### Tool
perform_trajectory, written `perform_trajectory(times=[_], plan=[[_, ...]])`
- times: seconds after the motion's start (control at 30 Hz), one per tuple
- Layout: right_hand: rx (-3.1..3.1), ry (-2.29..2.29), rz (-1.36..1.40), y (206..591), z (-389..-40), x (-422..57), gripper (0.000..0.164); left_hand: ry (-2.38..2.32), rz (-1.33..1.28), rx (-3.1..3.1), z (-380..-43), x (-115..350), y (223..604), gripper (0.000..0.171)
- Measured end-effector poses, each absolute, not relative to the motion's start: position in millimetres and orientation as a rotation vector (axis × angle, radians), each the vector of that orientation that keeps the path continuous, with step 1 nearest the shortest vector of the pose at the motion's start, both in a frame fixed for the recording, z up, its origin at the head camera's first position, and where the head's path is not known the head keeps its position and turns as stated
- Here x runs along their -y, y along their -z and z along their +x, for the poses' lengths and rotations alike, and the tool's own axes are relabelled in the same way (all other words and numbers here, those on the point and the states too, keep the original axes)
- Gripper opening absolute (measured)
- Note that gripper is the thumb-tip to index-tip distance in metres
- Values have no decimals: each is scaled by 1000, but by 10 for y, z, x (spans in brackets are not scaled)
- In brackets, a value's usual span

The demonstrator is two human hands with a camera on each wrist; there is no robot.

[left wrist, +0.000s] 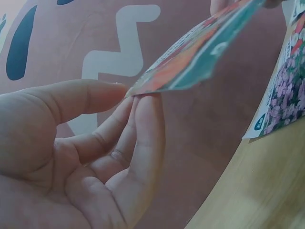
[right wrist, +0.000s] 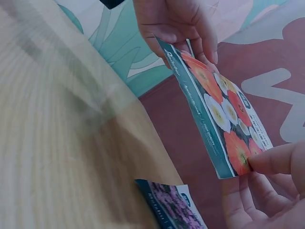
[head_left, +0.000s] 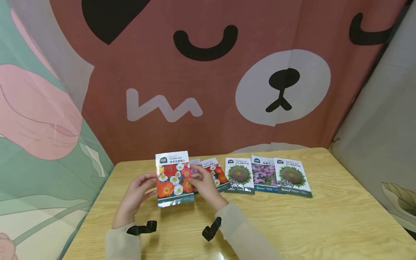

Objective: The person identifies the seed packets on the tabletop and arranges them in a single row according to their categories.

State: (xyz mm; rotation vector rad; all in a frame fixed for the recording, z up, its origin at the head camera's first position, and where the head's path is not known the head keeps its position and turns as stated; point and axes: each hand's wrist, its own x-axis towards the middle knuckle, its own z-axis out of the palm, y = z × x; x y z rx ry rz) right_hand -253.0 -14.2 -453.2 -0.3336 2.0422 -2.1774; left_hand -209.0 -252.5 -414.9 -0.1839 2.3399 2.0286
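A seed packet with red, orange and white poppies is held up above the left part of the table, its picture side facing the head camera. My left hand pinches its left edge, thumb in front and fingers behind, as the left wrist view shows. On the opposite edge my right hand grips it between thumb and fingers; the right wrist view shows the thumb on the flower picture. Just behind my right hand lie another poppy packet and a purple-flower packet, both partly covered.
Along the back of the wooden table, to the right, lie a sunflower packet, a purple-flower packet and a second sunflower packet, the last two overlapping. A printed bear curtain hangs right behind the table's far edge.
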Motion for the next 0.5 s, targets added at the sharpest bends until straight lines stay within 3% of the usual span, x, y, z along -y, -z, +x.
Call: perform_trajectory(times=[0.5], plan=[[-2024,2083,-328,4681,-2300,164,44,-1842,-286,-2469,-2102,2585,4189,35]])
